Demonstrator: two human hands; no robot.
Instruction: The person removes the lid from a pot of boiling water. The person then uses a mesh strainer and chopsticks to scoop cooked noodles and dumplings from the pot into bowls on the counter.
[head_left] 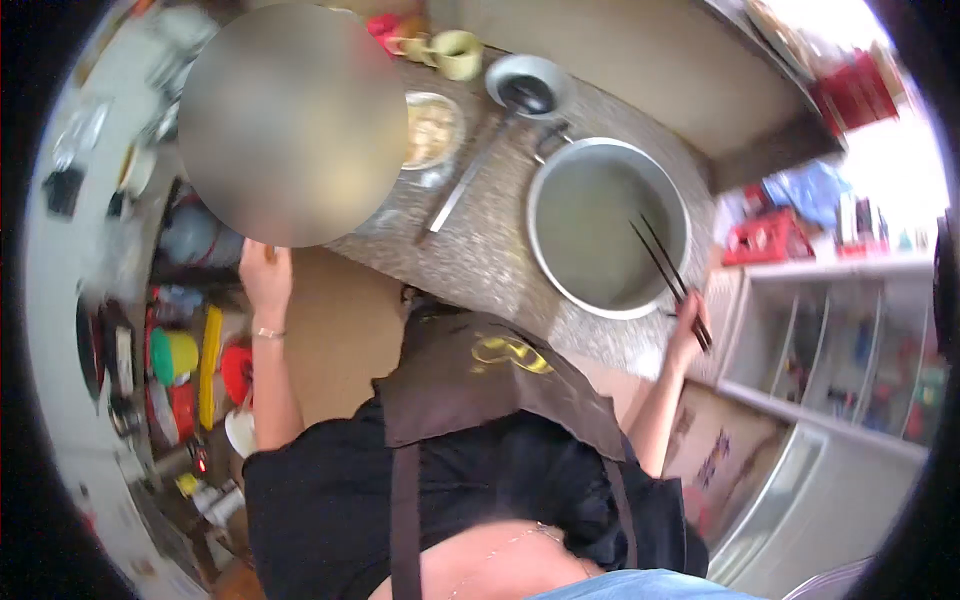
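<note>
My right hand (688, 325) is closed around a pair of dark chopsticks (662, 258), whose tips reach over the big metal pot (537, 262). Cloudy, pale greenish liquid fills much of that pot. On the left, my left hand (266, 280) looks closed at the lower edge of a large blurred disc, which hides its fingertips. A small brown bit shows at its fingers, but what it holds is hidden. A ladle (470, 180) with a long metal handle rests its dark bowl in a grey bowl (560, 72) behind the pot.
A bowl of pale food (432, 130) stands left of the ladle on the speckled counter (480, 255). Yellowish mugs (457, 55) are at the back. Shelves with a green-yellow container (174, 356) line the left; a glass-fronted cabinet (840, 340) stands right, with a red basket (768, 238) above.
</note>
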